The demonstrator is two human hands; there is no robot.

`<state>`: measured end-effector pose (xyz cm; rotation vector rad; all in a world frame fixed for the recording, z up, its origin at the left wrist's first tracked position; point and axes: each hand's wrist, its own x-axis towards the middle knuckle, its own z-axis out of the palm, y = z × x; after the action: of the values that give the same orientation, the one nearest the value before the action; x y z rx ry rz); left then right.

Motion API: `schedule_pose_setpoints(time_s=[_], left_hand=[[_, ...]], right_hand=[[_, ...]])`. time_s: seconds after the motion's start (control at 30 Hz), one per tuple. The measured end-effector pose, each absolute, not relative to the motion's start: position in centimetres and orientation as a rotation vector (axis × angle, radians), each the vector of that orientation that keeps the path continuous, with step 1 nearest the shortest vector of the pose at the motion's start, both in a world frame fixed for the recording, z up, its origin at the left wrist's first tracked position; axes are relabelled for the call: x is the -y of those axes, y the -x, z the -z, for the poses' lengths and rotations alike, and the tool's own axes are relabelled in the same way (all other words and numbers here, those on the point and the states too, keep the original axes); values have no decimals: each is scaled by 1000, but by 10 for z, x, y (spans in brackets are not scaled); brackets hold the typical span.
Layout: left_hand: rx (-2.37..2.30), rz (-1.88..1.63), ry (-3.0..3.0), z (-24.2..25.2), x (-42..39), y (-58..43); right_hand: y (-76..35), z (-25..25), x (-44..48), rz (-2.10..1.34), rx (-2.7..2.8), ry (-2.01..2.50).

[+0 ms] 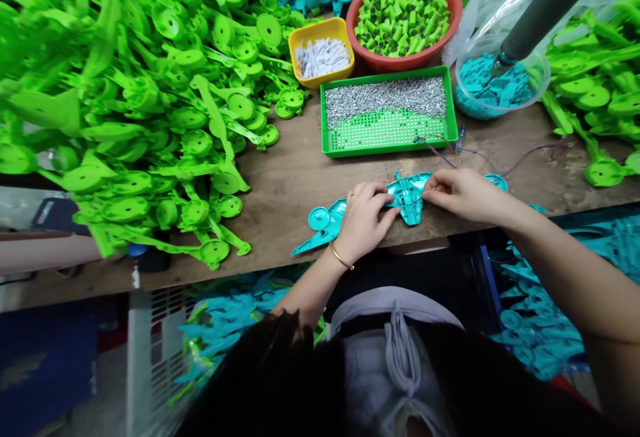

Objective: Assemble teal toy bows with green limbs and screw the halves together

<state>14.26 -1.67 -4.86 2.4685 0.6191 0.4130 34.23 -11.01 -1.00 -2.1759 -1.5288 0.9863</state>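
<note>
The left hand (363, 220) lies curled on a flat teal plastic moulded toy shell (407, 197), pressing it to the wooden worktop (295, 177). The right hand (463, 194) pinches narrowly at the shell's right edge

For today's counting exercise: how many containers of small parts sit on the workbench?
4, at the back: a yellow tub, a red bowl to its right, a green tray in front of them, a clear bowl farther right. The piles may hide others.

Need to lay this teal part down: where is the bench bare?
Bare wood lies between the green tray and the teal part, running left to the green pile. A smaller patch right of the tray, below the clear bowl, has thin wires across it. Far left and right are crowded.
</note>
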Motion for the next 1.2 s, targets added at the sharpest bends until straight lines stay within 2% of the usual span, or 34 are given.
schedule_pose_setpoints(time_s=[0.27, 0.43, 0.8, 0.9, 1.03, 1.2], left_hand=[[-539, -290, -2495, 43, 6, -140], [-715, -479, -2461, 43, -1, -125], [-787, -686, -2227, 48, -1, -120], [-836, -683, -2155, 48, -3, -118], [-940, -790, -1925, 50, -7, -114], [-935, -909, -1624, 57, -10, -112]], right_hand=[[-322, 17, 104, -732, 1788, 2350], [-325, 19, 114, -736, 1829, 2235], [-316, 6, 116, -475, 2492, 2202], [-320, 5, 115, -350, 2462, 2212], [-342, -3, 122, 16, 2318, 2391], [-389, -12, 147, 184, 1723, 2664]])
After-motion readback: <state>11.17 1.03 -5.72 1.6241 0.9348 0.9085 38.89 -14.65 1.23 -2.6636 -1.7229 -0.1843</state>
